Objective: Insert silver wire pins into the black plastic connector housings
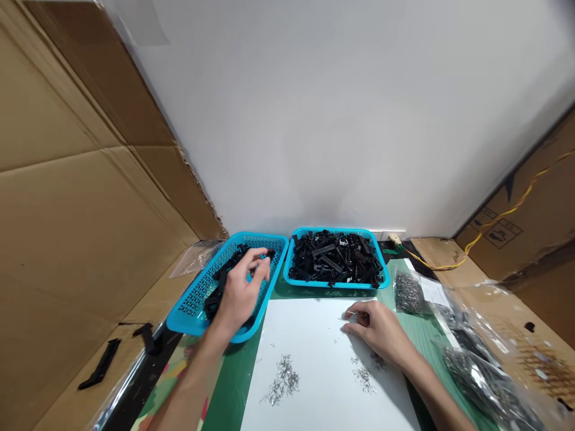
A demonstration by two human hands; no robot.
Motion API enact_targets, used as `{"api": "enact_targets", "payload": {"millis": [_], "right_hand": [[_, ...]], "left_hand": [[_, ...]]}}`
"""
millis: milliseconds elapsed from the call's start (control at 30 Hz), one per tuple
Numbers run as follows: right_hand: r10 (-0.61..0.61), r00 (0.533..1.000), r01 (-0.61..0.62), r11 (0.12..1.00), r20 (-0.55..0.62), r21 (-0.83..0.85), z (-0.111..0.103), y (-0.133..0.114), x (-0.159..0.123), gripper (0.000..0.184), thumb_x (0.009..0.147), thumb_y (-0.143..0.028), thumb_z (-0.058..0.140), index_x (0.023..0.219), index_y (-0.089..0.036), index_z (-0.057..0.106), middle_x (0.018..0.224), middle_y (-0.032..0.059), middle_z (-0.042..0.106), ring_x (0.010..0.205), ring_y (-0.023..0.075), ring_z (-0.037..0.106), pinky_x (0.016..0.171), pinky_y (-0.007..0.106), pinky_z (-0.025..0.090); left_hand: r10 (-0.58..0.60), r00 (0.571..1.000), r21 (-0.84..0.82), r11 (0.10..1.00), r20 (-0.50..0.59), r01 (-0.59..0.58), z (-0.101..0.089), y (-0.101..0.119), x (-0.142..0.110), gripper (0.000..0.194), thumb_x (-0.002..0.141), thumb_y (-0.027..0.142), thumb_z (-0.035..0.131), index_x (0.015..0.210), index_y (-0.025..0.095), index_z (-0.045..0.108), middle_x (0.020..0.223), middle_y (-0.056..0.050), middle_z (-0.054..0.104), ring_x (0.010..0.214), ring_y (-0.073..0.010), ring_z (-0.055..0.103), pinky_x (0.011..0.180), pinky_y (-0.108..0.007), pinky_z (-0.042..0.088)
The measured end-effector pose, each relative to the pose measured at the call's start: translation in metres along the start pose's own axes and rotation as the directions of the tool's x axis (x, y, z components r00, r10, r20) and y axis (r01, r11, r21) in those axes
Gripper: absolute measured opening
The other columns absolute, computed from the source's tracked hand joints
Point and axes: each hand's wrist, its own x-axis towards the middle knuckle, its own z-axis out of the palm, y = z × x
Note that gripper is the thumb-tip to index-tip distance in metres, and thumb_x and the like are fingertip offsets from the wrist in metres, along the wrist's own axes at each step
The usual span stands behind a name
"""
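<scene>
My left hand (240, 293) hovers over the left blue basket (184, 323), its thumb and index finger curled together. A small dark bit shows at those fingertips; whether it is held or lies behind them I cannot tell. Black plastic parts (218, 293) lie in that basket, partly hidden by the hand. Above the white sheet (318, 371), my right hand (372, 326) is closed in a pinch on a thin, shiny metal piece (351, 312). Small bent metal pieces (283, 382) form a pile at the left of the sheet; another loose cluster (365, 378) lies beneath the right wrist.
A second blue basket (387, 276), heaped with black plastic parts (335, 257), stands against the wall. Clear bags of metal pieces (411, 293) lie at the right, near a yellow cable (471, 242). Cardboard (81, 227) walls the left side, with black parts (101, 364) beside it.
</scene>
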Motion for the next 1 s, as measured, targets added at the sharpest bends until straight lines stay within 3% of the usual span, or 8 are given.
{"api": "enact_targets", "payload": {"millis": [133, 233, 300, 467, 567, 700, 867, 1000], "right_hand": [[0.044, 0.999, -0.043, 0.998, -0.029, 0.043, 0.007, 0.002, 0.002, 0.008, 0.08, -0.023, 0.074, 0.085, -0.022, 0.081, 0.06, -0.003, 0.062, 0.056, 0.0156, 0.053, 0.056, 0.025, 0.029], [0.043, 0.999, -0.04, 0.995, -0.029, 0.091, 0.005, 0.002, 0.003, 0.005, 0.08, -0.02, 0.073, 0.079, -0.021, 0.078, 0.058, -0.0041, 0.059, 0.055, 0.0136, 0.049, 0.055, 0.024, 0.028], [0.025, 0.999, -0.022, 0.99, -0.02, 0.139, 0.002, 0.001, 0.003, 0.008, 0.081, -0.021, 0.072, 0.074, -0.019, 0.076, 0.056, -0.0049, 0.055, 0.053, 0.0122, 0.045, 0.053, 0.023, 0.028], [-0.058, 0.998, 0.047, 0.954, 0.026, 0.296, -0.011, -0.008, -0.003, 0.028, 0.088, -0.041, 0.075, 0.075, -0.016, 0.078, 0.051, -0.0067, 0.042, 0.05, 0.0102, 0.032, 0.048, 0.024, 0.027], [-0.139, 0.99, 0.118, 0.902, 0.02, 0.415, -0.015, -0.016, -0.008, 0.035, 0.086, -0.05, 0.08, 0.074, -0.017, 0.082, 0.054, -0.0028, 0.053, 0.051, 0.0103, 0.033, 0.048, 0.025, 0.03], [-0.205, 0.979, 0.169, 0.835, 0.011, 0.523, -0.015, -0.024, -0.012, 0.03, 0.088, -0.047, 0.081, 0.075, -0.019, 0.085, 0.059, 0.0014, 0.065, 0.051, 0.011, 0.041, 0.049, 0.026, 0.03], [-0.205, 0.977, 0.141, 0.83, 0.06, 0.54, -0.014, -0.027, -0.013, 0.022, 0.087, -0.039, 0.083, 0.077, -0.02, 0.086, 0.062, 0.0019, 0.068, 0.053, 0.0116, 0.044, 0.052, 0.027, 0.03], [-0.103, 0.995, 0.076, 0.844, 0.021, 0.53, -0.013, -0.029, -0.012, 0.011, 0.082, -0.03, 0.087, 0.086, -0.02, 0.085, 0.05, -0.007, 0.05, 0.049, 0.0086, 0.028, 0.05, 0.025, 0.024]], "left_hand": [[-0.008, 0.993, -0.152, 0.988, 0.117, 0.026, 0.048, 0.016, -0.039, 0.032, 0.109, 0.049, 0.041, 0.128, 0.024, 0.046, 0.068, 0.007, 0.04, 0.059, -0.014, 0.042, 0.056, -0.023, 0.036], [-0.026, 0.951, -0.313, 0.941, 0.308, 0.127, 0.076, 0.02, -0.068, 0.03, 0.111, 0.051, 0.036, 0.125, 0.026, 0.044, 0.072, 0.006, 0.04, 0.065, -0.0148, 0.042, 0.062, -0.025, 0.038], [-0.023, 0.917, -0.347, 0.922, 0.399, 0.174, 0.085, 0.021, -0.079, 0.03, 0.111, 0.052, 0.035, 0.123, 0.026, 0.046, 0.078, 0.004, 0.044, 0.071, -0.016, 0.043, 0.067, -0.027, 0.04], [-0.025, 0.827, -0.386, 0.876, 0.561, 0.288, 0.082, 0.026, -0.084, 0.041, 0.11, 0.053, 0.036, 0.104, 0.022, 0.062, 0.083, 0.0, 0.05, 0.077, -0.0176, 0.044, 0.069, -0.029, 0.038], [0.005, 0.777, -0.433, 0.832, 0.63, 0.346, 0.082, 0.029, -0.084, 0.042, 0.11, 0.053, 0.04, 0.103, 0.02, 0.065, 0.085, -0.001, 0.053, 0.079, -0.0178, 0.046, 0.071, -0.028, 0.039], [0.058, 0.726, -0.476, 0.791, 0.685, 0.385, 0.086, 0.033, -0.086, 0.037, 0.108, 0.05, 0.047, 0.096, 0.019, 0.063, 0.089, -0.001, 0.055, 0.087, -0.018, 0.049, 0.079, -0.028, 0.039], [0.058, 0.715, -0.478, 0.781, 0.696, 0.402, 0.085, 0.032, -0.088, 0.034, 0.108, 0.047, 0.05, 0.09, 0.018, 0.058, 0.086, 0.002, 0.05, 0.083, -0.0158, 0.043, 0.075, -0.027, 0.034], [-0.008, 0.763, -0.45, 0.803, 0.646, 0.39, 0.086, 0.029, -0.086, 0.03, 0.109, 0.045, 0.05, 0.095, 0.019, 0.059, 0.086, 0.003, 0.049, 0.079, -0.0145, 0.04, 0.072, -0.026, 0.03]]}}
